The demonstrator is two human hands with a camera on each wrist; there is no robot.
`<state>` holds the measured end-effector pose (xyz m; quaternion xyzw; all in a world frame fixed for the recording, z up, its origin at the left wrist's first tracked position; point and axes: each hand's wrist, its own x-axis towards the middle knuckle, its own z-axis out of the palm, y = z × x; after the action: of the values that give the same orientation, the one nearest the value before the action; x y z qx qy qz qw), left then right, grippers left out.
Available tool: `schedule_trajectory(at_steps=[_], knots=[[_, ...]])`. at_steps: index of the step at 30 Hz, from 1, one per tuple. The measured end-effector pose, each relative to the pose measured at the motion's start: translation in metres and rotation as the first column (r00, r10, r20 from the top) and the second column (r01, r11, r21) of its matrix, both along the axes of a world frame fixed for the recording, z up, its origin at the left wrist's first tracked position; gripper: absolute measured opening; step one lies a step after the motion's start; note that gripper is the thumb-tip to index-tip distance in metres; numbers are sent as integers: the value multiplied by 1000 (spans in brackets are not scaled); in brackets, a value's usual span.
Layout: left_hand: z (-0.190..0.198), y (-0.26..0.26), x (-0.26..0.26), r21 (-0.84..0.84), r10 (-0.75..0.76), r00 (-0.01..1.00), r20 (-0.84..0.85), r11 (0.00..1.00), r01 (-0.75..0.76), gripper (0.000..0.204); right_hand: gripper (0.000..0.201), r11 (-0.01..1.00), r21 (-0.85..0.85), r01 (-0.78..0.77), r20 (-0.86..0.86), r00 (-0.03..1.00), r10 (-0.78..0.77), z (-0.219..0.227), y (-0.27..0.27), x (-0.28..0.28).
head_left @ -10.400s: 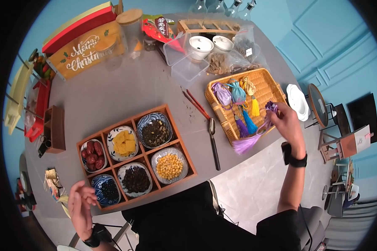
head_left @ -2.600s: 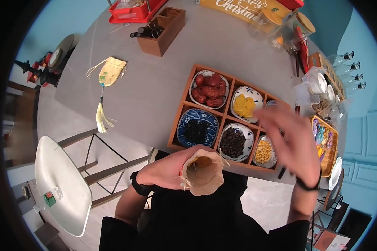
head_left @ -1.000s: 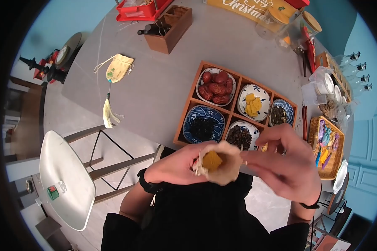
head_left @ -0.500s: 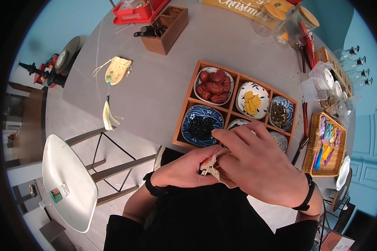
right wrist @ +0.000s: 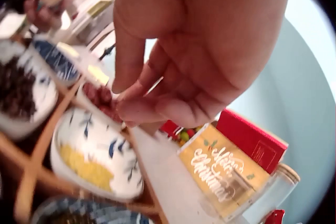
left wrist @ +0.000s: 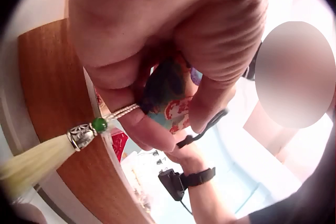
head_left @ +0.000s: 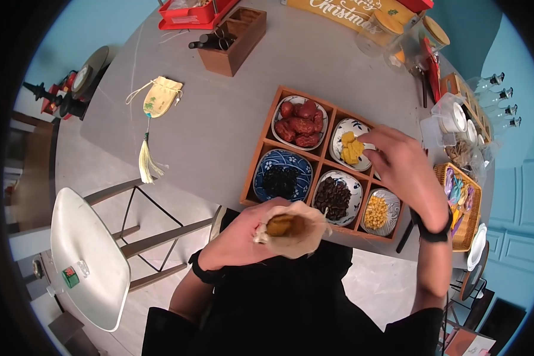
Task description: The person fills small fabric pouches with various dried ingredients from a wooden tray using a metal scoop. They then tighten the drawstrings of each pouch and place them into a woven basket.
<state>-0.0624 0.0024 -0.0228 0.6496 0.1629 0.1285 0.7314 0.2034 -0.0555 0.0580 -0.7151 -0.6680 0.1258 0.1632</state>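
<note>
My left hand (head_left: 234, 237) grips a cloth drawstring pouch (head_left: 307, 231), its mouth open upward with yellow pieces inside. In the left wrist view the pouch (left wrist: 170, 90) shows a coloured print, and a pale tassel (left wrist: 39, 163) with a green bead hangs from it. My right hand (head_left: 400, 169) is over the white leaf-patterned bowl (head_left: 340, 135) of flat yellow pieces (head_left: 351, 151), fingertips close to them. In the right wrist view, thumb and fingers bend toward each other with nothing visible between them. The bowl sits in a divided wooden box (head_left: 260, 148).
Other compartments hold bowls of red dates (head_left: 302, 124), black bits (head_left: 279, 181), dark brown pieces (head_left: 332, 199) and yellow kernels (head_left: 375, 212). A pale yellow pouch (head_left: 162, 98) lies left, near a wooden caddy (head_left: 231, 50). A wicker tray (head_left: 471, 234) stands right; a white chair (head_left: 89, 255) is at left.
My right hand has come up from the pouch's mouth to the bowl of yellow pieces. The left hand keeps the pouch, whose mouth shows again. Earlier, the right hand was over the wicker tray.
</note>
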Motion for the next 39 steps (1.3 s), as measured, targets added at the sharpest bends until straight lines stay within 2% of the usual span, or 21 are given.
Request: schedule_trajectory(at_steps=[1,2,4,9,11,13,15,17,21,23,26,31,32,33,34,37,39], knots=[[-4,-3,-1,-14,-29,1000,-3,999,29,33,18,996,-11,-88,63,994,89,-20,4,11],[0,-2,-2,-117,-40,999,27,992,43,38,18,996,-5,-90,66,994,90,-30,7,14],[3,-3,-2,-27,-4,1000,29,1000,5,41,19,981,-71,-180,329,924,194,-45,10,13],[-3,-4,-3,-23,-12,999,32,1000,13,43,17,971,-215,-105,433,881,191,-52,19,14],[-3,-2,-3,-36,-3,1000,19,999,4,43,29,983,-151,-104,283,948,144,-52,18,20],[-1,-1,-2,-16,66,998,19,998,-66,39,28,986,-140,-94,267,955,129,-53,17,23],[-2,0,2,-1,69,998,-9,998,-69,37,28,989,-131,-69,252,963,100,-58,14,23],[0,-1,8,-1,95,995,-38,995,-95,33,27,988,-105,-116,203,970,135,-62,9,25],[-6,-3,7,23,86,995,-59,996,-85,30,28,985,-151,-82,107,989,99,-50,8,24],[-9,-3,6,5,80,995,-62,997,-80,30,25,962,-257,-91,9,995,96,-45,12,24],[-9,-4,5,-26,82,995,-52,996,-83,31,23,970,-237,-63,105,990,90,-51,16,19],[-1,0,0,-30,84,995,-56,996,-85,35,21,981,-191,-33,103,993,54,-56,15,16],[-5,2,-1,40,45,998,-43,998,-43,45,21,980,-197,-19,137,990,47,-58,15,17],[-8,3,-2,111,4,1000,-31,994,0,55,22,988,-154,-11,148,988,34,-63,15,18],[-11,3,-1,112,4,1000,-31,994,-1,55,22,988,-152,-12,147,988,35,-62,15,18],[-14,1,1,8,26,999,33,1000,-27,56,24,996,-88,-30,180,983,46,-51,14,16],[-5,3,1,69,22,1000,-5,997,-22,57,26,992,124,23,-33,999,-19,-22,7,4]])
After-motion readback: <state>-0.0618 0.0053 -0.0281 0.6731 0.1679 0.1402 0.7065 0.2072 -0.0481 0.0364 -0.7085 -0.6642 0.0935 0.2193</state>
